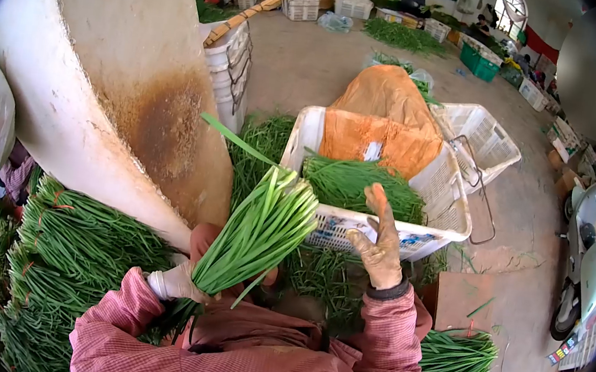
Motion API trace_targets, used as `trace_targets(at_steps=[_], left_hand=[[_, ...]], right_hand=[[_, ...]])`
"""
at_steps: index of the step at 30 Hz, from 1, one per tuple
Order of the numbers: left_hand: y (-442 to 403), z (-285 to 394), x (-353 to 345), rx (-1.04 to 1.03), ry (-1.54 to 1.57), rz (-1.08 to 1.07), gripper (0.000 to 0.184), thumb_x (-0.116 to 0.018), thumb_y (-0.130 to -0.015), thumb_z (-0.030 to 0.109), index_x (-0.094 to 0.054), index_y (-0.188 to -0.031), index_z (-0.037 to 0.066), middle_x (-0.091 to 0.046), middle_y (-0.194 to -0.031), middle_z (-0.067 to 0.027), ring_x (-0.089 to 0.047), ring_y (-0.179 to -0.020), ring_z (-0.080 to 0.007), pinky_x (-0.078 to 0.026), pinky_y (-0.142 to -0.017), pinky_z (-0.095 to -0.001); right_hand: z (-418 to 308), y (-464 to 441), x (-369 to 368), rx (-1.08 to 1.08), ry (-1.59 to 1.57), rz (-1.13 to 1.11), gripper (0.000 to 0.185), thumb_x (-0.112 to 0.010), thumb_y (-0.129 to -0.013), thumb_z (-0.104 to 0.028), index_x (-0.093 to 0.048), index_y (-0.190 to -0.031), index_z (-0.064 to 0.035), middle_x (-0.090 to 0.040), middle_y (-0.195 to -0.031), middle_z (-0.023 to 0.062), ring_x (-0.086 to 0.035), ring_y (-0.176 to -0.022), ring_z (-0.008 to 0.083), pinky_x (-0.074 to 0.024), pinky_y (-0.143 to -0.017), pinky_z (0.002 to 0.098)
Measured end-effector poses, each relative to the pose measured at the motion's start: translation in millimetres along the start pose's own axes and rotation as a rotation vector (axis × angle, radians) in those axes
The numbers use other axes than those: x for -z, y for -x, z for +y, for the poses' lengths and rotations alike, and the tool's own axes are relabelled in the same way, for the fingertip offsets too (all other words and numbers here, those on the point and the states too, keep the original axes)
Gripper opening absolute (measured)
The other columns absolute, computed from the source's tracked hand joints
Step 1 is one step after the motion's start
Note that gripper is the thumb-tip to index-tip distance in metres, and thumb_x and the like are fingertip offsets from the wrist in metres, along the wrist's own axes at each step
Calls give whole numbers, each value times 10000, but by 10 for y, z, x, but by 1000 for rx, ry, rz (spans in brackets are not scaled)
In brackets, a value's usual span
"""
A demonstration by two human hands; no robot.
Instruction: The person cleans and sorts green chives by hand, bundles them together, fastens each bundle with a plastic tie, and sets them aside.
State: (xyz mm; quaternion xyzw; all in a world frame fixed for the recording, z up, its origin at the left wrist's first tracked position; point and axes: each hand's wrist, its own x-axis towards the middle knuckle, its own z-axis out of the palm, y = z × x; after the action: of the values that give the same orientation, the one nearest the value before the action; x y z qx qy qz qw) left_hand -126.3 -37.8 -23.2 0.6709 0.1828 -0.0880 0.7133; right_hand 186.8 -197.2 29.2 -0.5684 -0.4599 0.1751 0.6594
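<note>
My gloved left hand is closed around the lower part of a thick bunch of garlic chives. The pale cut ends point up and away from me, and one long leaf sticks out to the left. My right hand, also gloved, is raised to the right of the bunch with its fingers apart and nothing in them. Just beyond it stands a white plastic crate with more loose chives inside. An orange-brown cloth drapes over the crate's far side.
Tied chive bunches are piled at my left, beside a stained pillar. Another tied bunch lies on cardboard at right. A second crate and a scooter stand farther right. Several people sit among crates at the back.
</note>
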Motion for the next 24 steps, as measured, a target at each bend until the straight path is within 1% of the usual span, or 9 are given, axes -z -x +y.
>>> trace_targets(at_steps=[2,6,8,10,12,14,17,22,24], left_hand=[[33,-24,-211,-285,-763,132,384,-615,-735,79,-502,-1100,45,-568,-1033,-38,-537,-914,-130,-437,-804,-256],[195,55,-543,83,-271,200,376,-553,-781,191,-483,-1138,94,-473,-1187,-71,-435,-1097,-151,-378,-891,-280],[246,-352,-496,47,-150,296,465,-618,-732,250,-474,-1150,108,-535,-1101,-86,-505,-1021,-148,-421,-822,-268],[295,-478,-533,66,-598,508,563,-675,-673,272,-459,-1162,96,-599,-969,-87,-586,-866,-164,-462,-728,-267],[334,-299,-656,144,-646,607,625,-713,-615,282,-460,-1156,97,-620,-862,-99,-614,-739,-212,-476,-653,-280],[311,-256,-679,12,-875,779,645,-718,-597,274,-453,-1162,111,-610,-852,-117,-601,-739,-247,-472,-649,-290],[191,-290,-664,-100,-1127,853,719,-726,-567,302,-426,-1184,89,-581,-771,-123,-579,-676,-278,-462,-609,-324],[206,-120,-628,-176,-1551,941,574,-560,-656,147,-408,-1206,86,-518,-703,-90,-504,-563,-245,-420,-546,-348],[228,-2,-622,-300,-1590,941,551,-521,-658,105,-418,-1200,93,-511,-751,-70,-490,-575,-232,-412,-547,-341]], right_hand=[[-34,-96,-106,354,345,-83,854,-707,-640,-347,-246,-1303,-73,-343,-1274,165,-317,-1188,252,-250,-979,376],[196,-44,-528,242,950,-265,512,-607,-704,-355,-495,-1100,-50,-492,-1121,174,-402,-1109,291,-303,-934,394],[417,-8,-492,51,693,-237,250,-546,-787,-222,-582,-899,-2,-596,-791,167,-569,-679,310,-452,-684,390],[1109,-65,-149,-371,-824,305,269,-460,-853,-181,-511,-922,75,-571,-713,136,-563,-573,227,-467,-496,326],[1073,58,303,-245,458,125,375,-464,-858,-265,-422,-1120,0,-574,-926,177,-599,-734,273,-513,-618,308],[1136,222,225,-819,-1008,112,439,-452,-845,-391,-408,-1166,-95,-567,-960,113,-571,-857,272,-522,-641,347],[987,622,-167,-105,-15,-271,402,-508,-825,-147,-397,-1205,-80,-510,-1070,73,-468,-988,197,-443,-812,330],[1061,863,-329,-418,-868,-178,210,-476,-797,33,-564,-985,11,-571,-890,39,-538,-742,113,-440,-675,214],[912,916,-49,-418,-260,-90,144,-507,-811,-11,-590,-929,-3,-591,-815,33,-542,-648,104,-446,-617,197]])
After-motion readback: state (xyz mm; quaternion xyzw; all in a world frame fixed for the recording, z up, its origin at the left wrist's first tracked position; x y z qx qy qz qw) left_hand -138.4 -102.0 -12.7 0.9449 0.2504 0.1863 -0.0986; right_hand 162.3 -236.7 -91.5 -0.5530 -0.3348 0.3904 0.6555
